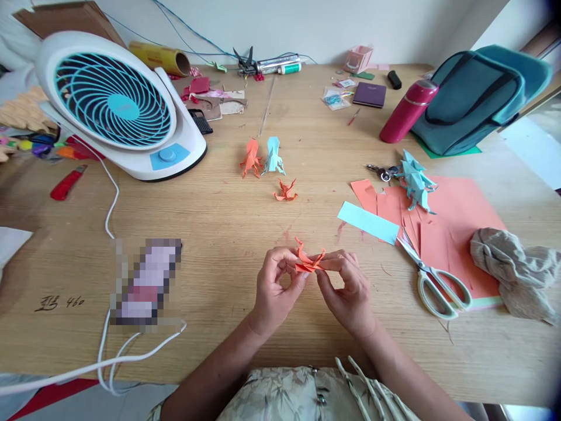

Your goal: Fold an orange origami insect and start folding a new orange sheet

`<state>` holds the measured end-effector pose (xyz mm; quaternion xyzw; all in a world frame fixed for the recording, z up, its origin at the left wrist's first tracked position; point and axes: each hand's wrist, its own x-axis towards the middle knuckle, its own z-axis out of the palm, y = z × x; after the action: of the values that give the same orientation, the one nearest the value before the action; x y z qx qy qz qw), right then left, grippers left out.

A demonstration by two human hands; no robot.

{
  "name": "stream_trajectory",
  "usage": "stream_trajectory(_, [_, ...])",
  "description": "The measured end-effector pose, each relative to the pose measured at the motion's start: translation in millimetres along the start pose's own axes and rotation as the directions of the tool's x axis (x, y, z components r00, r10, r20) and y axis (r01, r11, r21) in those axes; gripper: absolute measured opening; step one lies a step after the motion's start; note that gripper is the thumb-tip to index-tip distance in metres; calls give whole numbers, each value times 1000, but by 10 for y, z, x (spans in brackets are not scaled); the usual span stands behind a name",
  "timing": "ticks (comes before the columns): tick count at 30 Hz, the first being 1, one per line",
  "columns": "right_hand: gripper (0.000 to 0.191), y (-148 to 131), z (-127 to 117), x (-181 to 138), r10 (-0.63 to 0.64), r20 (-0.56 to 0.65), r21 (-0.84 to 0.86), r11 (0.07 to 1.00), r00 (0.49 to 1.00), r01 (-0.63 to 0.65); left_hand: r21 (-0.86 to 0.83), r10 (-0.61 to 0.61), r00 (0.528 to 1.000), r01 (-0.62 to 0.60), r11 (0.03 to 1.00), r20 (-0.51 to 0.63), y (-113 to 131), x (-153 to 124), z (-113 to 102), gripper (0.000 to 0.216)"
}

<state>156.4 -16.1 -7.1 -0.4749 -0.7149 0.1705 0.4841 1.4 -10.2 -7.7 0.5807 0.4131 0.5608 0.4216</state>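
Note:
Between both hands I hold a small folded orange paper piece (309,264) with curled, pointed arms, just above the table's near middle. My left hand (278,280) pinches its left side between thumb and fingers. From the right, my right hand (348,283) pinches the other side the same way. A similar orange folded piece (286,191) lies farther out on the table. Behind it stand an orange paper figure (251,158) and a light blue paper figure (273,156), each with thin legs.
Scissors (432,280), a blue paper strip (368,222), orange sheets (460,216) and blue folded figures (416,181) lie at right, beside a grey cloth (517,269). A red bottle (408,111) and teal bag (473,99) stand behind. At left are a fan (123,108), phone (149,280) and cables.

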Motion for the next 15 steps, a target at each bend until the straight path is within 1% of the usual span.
stream_trajectory(1, [20, 13, -14, 12, -46, -11, -38, 998, 999, 45, 71, 83, 997, -82, 994, -1, 2, 2, -12, 24])
stream_trajectory(3, [25, 32, -39, 34, -106, -21, -96, 990, 994, 104, 211, 237, 971, -238, 948, 29, 16, 20, -42, 28])
stream_trajectory(5, [28, 41, -58, 50, -137, -13, -134, 982, 991, 134, 301, 323, 943, -331, 894, 76, 33, 47, -72, 25])
stream_trajectory(8, [30, 43, -78, 59, -161, 6, -160, 974, 987, 160, 330, 351, 930, -366, 870, 104, 42, 81, -107, 19])
stream_trajectory(11, [29, 43, -90, 52, -164, 28, -180, 970, 986, 166, 306, 343, 931, -365, 879, 124, 33, 94, -126, 15])
stream_trajectory(15, [28, 39, -102, 42, -163, 25, -224, 961, 986, 165, 283, 326, 934, -355, 891, 145, 35, 98, -133, 12])
